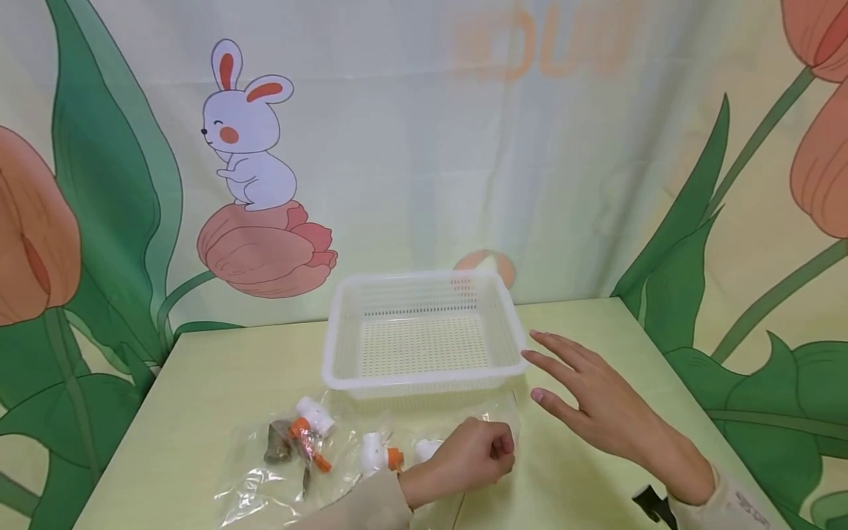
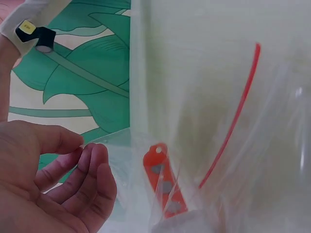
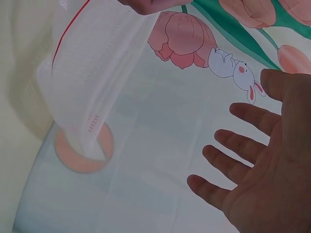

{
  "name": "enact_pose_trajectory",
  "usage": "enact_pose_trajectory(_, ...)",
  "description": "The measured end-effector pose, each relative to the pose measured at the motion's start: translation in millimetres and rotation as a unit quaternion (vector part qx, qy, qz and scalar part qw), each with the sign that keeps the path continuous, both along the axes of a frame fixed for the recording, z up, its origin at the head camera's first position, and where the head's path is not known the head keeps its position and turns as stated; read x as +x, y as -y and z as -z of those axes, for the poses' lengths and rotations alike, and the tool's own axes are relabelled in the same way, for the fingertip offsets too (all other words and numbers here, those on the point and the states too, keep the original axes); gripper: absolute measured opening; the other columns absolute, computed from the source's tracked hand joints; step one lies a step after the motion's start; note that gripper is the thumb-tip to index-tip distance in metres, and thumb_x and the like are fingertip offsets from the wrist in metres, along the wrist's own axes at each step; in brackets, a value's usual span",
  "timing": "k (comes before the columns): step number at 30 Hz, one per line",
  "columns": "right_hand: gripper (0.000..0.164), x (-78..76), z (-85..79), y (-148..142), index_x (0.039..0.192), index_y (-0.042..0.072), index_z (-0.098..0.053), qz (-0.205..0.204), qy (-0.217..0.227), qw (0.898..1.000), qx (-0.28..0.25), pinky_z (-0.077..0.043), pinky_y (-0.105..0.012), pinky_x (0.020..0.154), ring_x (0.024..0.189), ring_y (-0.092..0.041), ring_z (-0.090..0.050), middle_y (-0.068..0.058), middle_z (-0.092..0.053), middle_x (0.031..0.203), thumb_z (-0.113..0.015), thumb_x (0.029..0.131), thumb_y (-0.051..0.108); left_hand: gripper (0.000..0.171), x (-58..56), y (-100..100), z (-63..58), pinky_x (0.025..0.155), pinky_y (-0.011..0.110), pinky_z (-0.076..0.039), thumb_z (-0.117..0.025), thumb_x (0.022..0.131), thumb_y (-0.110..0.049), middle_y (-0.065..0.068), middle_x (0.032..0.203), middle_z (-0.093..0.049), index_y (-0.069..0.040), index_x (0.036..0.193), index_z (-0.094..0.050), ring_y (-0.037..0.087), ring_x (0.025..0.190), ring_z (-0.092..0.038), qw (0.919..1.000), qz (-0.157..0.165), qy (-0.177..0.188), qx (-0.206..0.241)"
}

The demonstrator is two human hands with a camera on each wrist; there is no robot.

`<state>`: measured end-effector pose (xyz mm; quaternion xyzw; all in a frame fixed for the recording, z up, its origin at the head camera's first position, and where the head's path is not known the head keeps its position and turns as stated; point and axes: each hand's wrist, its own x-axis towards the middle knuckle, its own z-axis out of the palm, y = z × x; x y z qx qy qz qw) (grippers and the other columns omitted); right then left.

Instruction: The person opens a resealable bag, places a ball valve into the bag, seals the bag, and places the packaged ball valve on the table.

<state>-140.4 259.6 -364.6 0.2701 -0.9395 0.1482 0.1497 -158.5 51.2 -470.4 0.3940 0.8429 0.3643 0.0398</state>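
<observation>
My left hand (image 1: 464, 460) pinches the corner of a clear plastic bag (image 2: 121, 145) between thumb and fingers, low over the near part of the table. Inside that bag are an orange piece (image 2: 163, 177) with grey spots and a white part (image 2: 187, 223); a red seal strip (image 2: 233, 121) runs along it. My right hand (image 1: 599, 401) hovers beside the basket's right side, fingers spread and holding nothing. In the head view, white fittings (image 1: 372, 453) with orange ends show through the clear plastic, partly hidden by my left forearm.
A white perforated plastic basket (image 1: 424, 384) stands at the back middle of the table (image 1: 218, 383). Left of my left hand, another clear bag (image 1: 255, 486) holds white, orange and brownish pieces. A printed curtain (image 1: 397, 147) hangs behind the table.
</observation>
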Motion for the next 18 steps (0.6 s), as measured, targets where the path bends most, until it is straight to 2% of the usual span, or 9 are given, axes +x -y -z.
enact_pose_trajectory(2, 0.05, 0.0, 0.7, 0.1, 0.139, 0.032, -0.041, 0.0, 0.001, 1.0, 0.001, -0.034, -0.048, 0.105, 0.138, -0.022, -0.033, 0.006, -0.031, 0.151, -0.051, 0.092, 0.045, 0.008, 0.9, -2.2, 2.7, 0.052, 0.005, -0.039, -0.064, 0.079, -0.009, -0.009, 0.062, -0.061, -0.014, 0.074, -0.061, -0.012, 0.053, -0.044, 0.9999, 0.005, -0.01, -0.002)
enact_pose_trajectory(6, 0.05, -0.2, 1.9, 0.0, 0.139, 0.032, -0.041, 0.0, 0.003, 1.0, 0.002, -0.034, -0.049, 0.105, 0.137, -0.023, -0.034, 0.005, -0.031, 0.151, -0.051, 0.092, 0.046, 0.005, 1.5, -4.2, 5.3, 0.056, 0.005, -0.04, -0.064, 0.082, -0.012, -0.008, 0.067, -0.064, -0.013, 0.077, -0.062, -0.01, 0.058, -0.048, 0.9997, 0.024, 0.002, -0.009)
enact_pose_trajectory(11, 0.05, -0.8, 2.6, -1.0, 0.139, 0.032, -0.04, 0.001, -0.007, 1.0, 0.004, -0.035, -0.048, 0.104, 0.136, -0.023, -0.035, 0.004, -0.033, 0.15, -0.052, 0.092, 0.044, 0.005, 0.4, -3.2, 4.4, 0.058, 0.004, -0.039, -0.064, 0.084, -0.019, -0.011, 0.069, -0.065, -0.018, 0.079, -0.063, -0.011, 0.061, -0.051, 0.9993, 0.025, -0.013, -0.027)
enact_pose_trajectory(16, 0.05, -0.4, 3.4, -2.6, 0.139, 0.032, -0.04, 0.004, -0.005, 1.0, 0.004, -0.034, -0.048, 0.105, 0.136, -0.023, -0.035, 0.005, -0.032, 0.15, -0.052, 0.092, 0.044, 0.005, 1.6, 0.9, -0.8, 0.061, 0.006, -0.039, -0.064, 0.083, -0.025, -0.014, 0.074, -0.063, -0.021, 0.084, -0.062, -0.007, 0.068, -0.056, 0.9977, 0.014, -0.045, -0.049)
enact_pose_trajectory(18, 0.05, -0.3, 4.2, -3.4, 0.139, 0.032, -0.04, 0.005, -0.004, 1.0, 0.004, -0.034, -0.048, 0.104, 0.136, -0.023, -0.035, 0.005, -0.032, 0.15, -0.052, 0.092, 0.044, 0.009, 3.1, 3.8, -3.1, 0.064, 0.007, -0.04, -0.063, 0.084, -0.028, -0.013, 0.079, -0.064, -0.021, 0.089, -0.063, -0.003, 0.074, -0.059, 0.9958, 0.01, -0.07, -0.059)
